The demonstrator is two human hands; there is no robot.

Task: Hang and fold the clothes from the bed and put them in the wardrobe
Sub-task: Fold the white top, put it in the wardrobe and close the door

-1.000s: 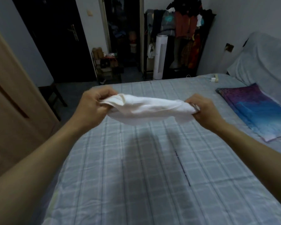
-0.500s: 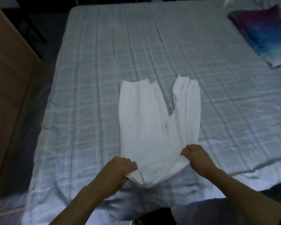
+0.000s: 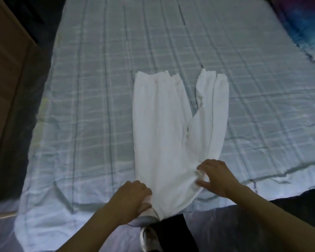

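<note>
On the bed (image 3: 98,88), left hand (image 3: 129,195) and right hand (image 3: 216,177) hold white trousers (image 3: 162,124).

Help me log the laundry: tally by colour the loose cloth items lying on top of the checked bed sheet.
White: 1, the trousers, spread flat near the bed's edge
Purple-and-blue: 1, the cloth at the far right
Total: 2
</note>
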